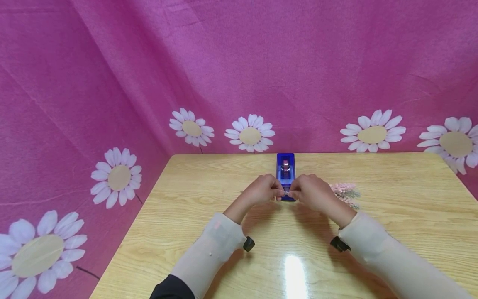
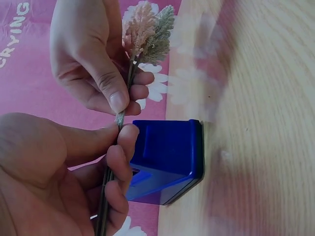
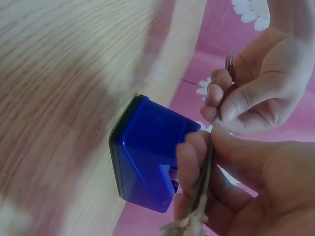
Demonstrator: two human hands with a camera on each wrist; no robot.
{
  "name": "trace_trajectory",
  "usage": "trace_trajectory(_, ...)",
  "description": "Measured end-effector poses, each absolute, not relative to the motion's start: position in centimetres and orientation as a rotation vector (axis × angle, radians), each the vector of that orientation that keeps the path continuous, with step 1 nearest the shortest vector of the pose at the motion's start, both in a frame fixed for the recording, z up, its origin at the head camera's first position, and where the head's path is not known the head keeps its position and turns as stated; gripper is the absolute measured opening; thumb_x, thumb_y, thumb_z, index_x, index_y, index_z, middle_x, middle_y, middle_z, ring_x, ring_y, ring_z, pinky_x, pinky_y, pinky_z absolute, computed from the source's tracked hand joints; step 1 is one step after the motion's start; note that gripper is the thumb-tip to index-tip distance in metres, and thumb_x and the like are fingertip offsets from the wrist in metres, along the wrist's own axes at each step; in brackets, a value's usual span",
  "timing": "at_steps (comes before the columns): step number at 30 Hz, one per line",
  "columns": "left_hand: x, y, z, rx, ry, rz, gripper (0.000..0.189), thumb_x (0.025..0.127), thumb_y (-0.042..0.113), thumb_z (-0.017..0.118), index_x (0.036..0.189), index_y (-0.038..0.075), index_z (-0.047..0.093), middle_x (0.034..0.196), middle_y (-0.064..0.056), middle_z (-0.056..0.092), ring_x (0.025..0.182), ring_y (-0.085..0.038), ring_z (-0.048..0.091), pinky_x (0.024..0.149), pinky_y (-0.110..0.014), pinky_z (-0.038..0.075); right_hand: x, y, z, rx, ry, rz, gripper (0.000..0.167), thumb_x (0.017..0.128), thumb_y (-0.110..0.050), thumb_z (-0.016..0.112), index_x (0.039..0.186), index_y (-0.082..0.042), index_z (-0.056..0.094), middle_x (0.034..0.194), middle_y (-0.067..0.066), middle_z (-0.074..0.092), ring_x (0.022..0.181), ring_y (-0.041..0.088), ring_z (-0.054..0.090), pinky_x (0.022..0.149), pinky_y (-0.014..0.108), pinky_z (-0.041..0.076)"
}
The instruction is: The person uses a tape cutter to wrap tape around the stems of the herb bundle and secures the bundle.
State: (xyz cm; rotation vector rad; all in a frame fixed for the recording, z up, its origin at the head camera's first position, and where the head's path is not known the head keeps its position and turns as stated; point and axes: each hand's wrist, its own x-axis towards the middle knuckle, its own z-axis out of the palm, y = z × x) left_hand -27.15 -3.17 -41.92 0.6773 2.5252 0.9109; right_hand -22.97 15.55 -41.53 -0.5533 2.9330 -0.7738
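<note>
Two or more artificial flower sprigs (image 2: 139,29), with fluffy pink and grey-green heads, are held together over the table. My left hand (image 1: 263,189) pinches their thin brown stems (image 2: 104,196) between thumb and fingers. Close beside it, my right hand (image 1: 313,192) pinches the same stems nearer the flower heads. A small shiny whitish band, which looks like clear tape (image 2: 119,118), shows on the stems between both thumbs. Just beyond the hands stands a blue tape dispenser (image 1: 286,172), its near end partly hidden by the fingers in the head view.
The wood-grain table (image 1: 186,207) extends to both sides and towards me. Behind it and at the left hangs a pink cloth (image 1: 298,74) with large white daisies. Dark wrist mounts (image 1: 340,244) sit on the pale sleeves.
</note>
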Motion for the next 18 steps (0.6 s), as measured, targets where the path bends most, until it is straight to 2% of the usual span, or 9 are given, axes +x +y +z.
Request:
trace_trajectory(7,-27.3,-3.2,-42.4,0.689,2.582,0.916,0.016,0.099,0.009,0.07,0.085,0.008,0.078,0.073,-0.002,0.072,0.069,-0.012,0.058,0.057,-0.022,0.045,-23.5,15.7,-41.4,-0.56,2.859,-0.77,0.017,0.097,-0.01,0.072,0.081,-0.009,0.077,0.07,-0.001,0.067,0.064,0.014,0.058,0.061,0.032,0.049)
trace_trajectory(13,-27.6,-3.2,-42.8,0.682,2.608,0.936,0.015,0.095,0.009,0.075,0.081,0.011,0.076,0.071,0.004,0.069,0.068,-0.009,0.058,0.058,-0.022,0.045,-24.5,16.0,-41.4,-0.608,2.752,-0.811,0.018,0.099,-0.007,0.067,0.085,-0.005,0.078,0.078,0.005,0.073,0.072,0.019,0.067,0.068,0.036,0.055)
trace_trajectory(18,-27.6,-3.2,-42.8,0.67,2.59,0.977,0.013,0.093,0.008,0.076,0.081,0.01,0.076,0.073,0.004,0.069,0.073,-0.022,0.069,0.057,-0.022,0.047,-25.1,16.3,-41.9,-0.6,2.651,-0.887,0.02,0.102,-0.009,0.063,0.094,-0.003,0.08,0.081,0.007,0.074,0.078,0.023,0.07,0.072,0.036,0.056)
